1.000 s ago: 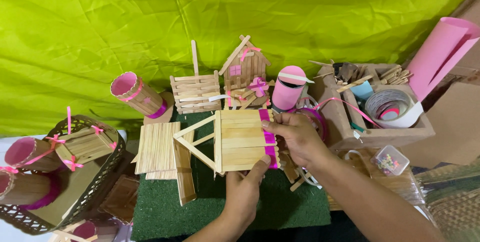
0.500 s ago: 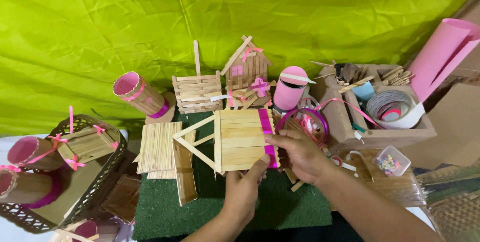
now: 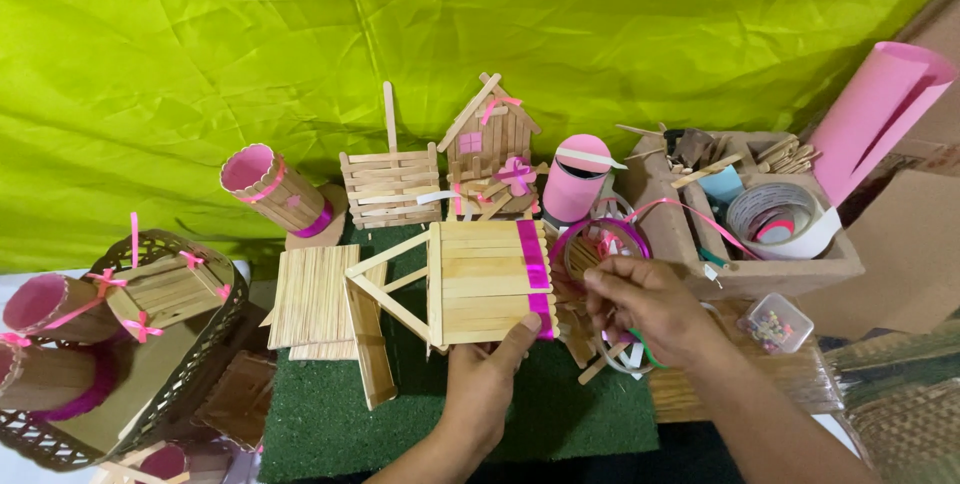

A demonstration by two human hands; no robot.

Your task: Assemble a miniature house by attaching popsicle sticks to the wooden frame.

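Green cloth backs a crowded green mat [image 3: 330,414], where a stick panel [image 3: 485,282] is gripped by the left hand [image 3: 485,384] and pink ribbon [image 3: 600,234] is pinched by the right hand [image 3: 645,309].

No labels, signs or screens appear; the packaging in view is limited to three containers. An open brown cardboard box [image 3: 690,244] stands at right on the work surface, rectangular, its walls plain, holding wooden sticks, a roll of white tape and a pale blue cup. Just in front of it, near its right corner, lies a small clear plastic box [image 3: 771,323], roughly square with rounded corners, containing tiny multicoloured beads. At far left stands a dark woven basket [image 3: 205,344] with an openwork rim, holding stick-built pieces trimmed with pink ribbon. The printing on these containers, if any, cannot be made out.
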